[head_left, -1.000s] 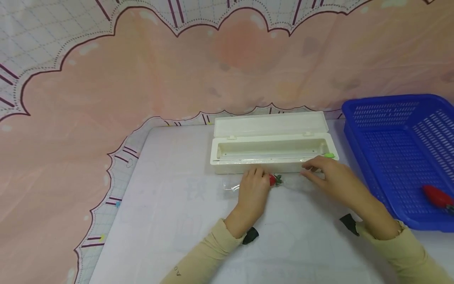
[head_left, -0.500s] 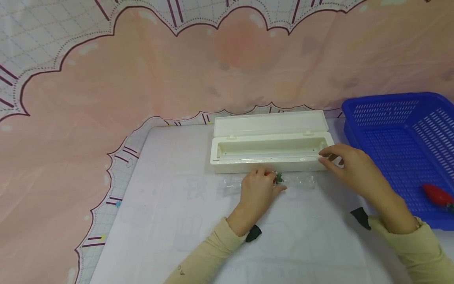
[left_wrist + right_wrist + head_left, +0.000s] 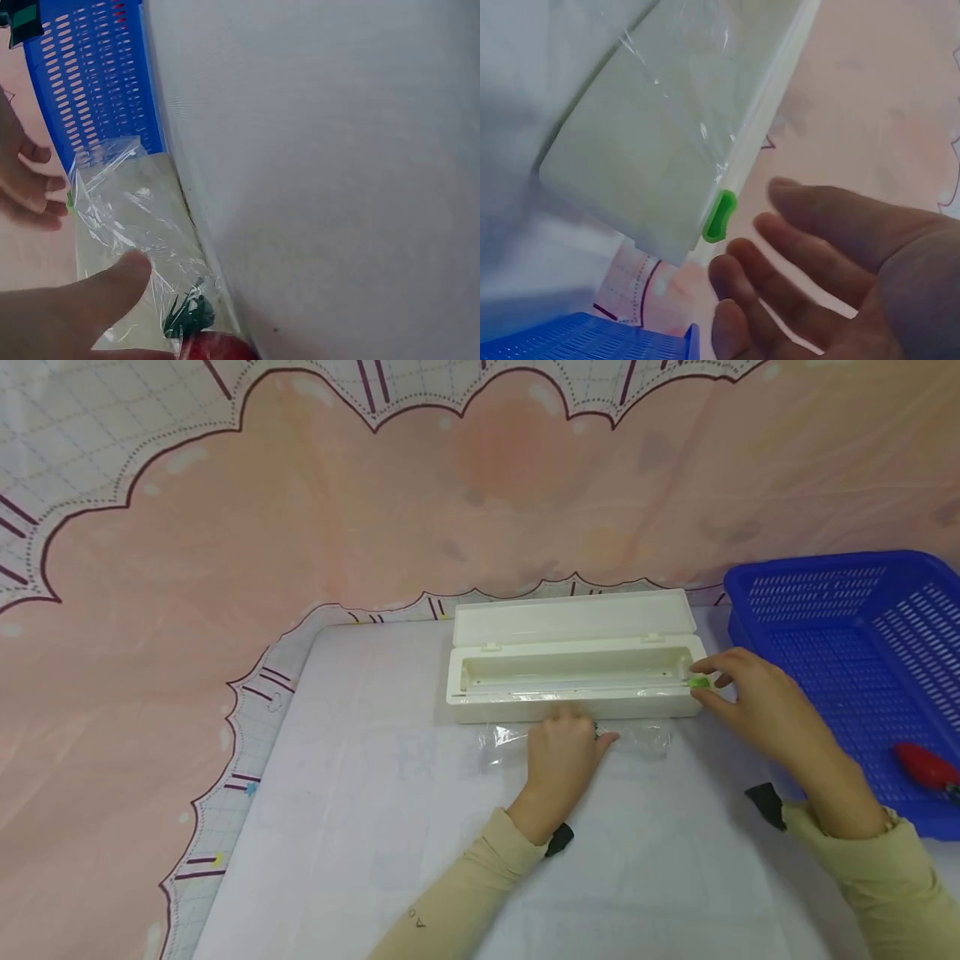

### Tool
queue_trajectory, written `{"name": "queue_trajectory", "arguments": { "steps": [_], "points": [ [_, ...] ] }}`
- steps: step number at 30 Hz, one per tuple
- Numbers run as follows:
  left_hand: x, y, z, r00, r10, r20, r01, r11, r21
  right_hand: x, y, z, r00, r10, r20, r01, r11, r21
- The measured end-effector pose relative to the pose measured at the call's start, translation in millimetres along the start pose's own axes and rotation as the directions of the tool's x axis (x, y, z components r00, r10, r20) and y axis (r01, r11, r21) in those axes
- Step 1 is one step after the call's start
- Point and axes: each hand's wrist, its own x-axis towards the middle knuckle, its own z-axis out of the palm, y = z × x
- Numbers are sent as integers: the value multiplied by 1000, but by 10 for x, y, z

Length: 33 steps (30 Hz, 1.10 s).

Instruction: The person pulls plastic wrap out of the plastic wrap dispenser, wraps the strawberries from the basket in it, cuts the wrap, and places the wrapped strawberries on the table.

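My left hand (image 3: 558, 768) is in front of the white cling film box (image 3: 577, 708), fingers curled over a red strawberry (image 3: 217, 347) with green leaves. Clear film (image 3: 648, 739) spreads out on both sides of that hand, and in the left wrist view my thumb lies across it. From above, the hand hides nearly all of the strawberry. At the box's right end sits a small green slide cutter (image 3: 720, 217). My right hand (image 3: 772, 710) is just right of the cutter, thumb and fingers loosely bent and apart from it, holding nothing.
The box's lid (image 3: 573, 618) stands raised at the back. To the right is a blue perforated basket (image 3: 810, 652) with a red fruit (image 3: 926, 766) in it. A patterned peach cloth (image 3: 375, 527) hangs behind the white table (image 3: 337, 843).
My right hand has moved right, to the box's right end, and is off the green cutter. My left hand has shifted slightly right and now covers the strawberry more.
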Motion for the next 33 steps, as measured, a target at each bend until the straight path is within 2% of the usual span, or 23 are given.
{"name": "queue_trajectory", "arguments": {
  "steps": [3,9,17,23,26,30,33],
  "points": [
    [3,-29,12,1000,-10,28,10,1000,-21,24,29,-10,999,7,38,-7,1000,8],
    [-8,-123,53,998,-40,57,48,988,-149,98,80,-10,998,-8,66,5,999,44],
    [-31,-207,72,998,3,65,12,974,-227,142,76,-1,1000,-3,27,1,998,61],
    [-64,-276,98,996,69,58,-49,954,-296,124,92,-9,1000,3,-8,-3,997,72],
    [-81,-296,102,990,138,37,-124,961,-245,123,98,-16,1000,3,2,-4,997,80],
    [-95,-307,89,973,232,6,-228,962,-153,130,97,-15,1000,5,24,-7,997,82],
    [-103,-326,92,971,237,14,-231,955,-185,134,91,-7,1000,1,21,-3,997,81]
  ]
}}
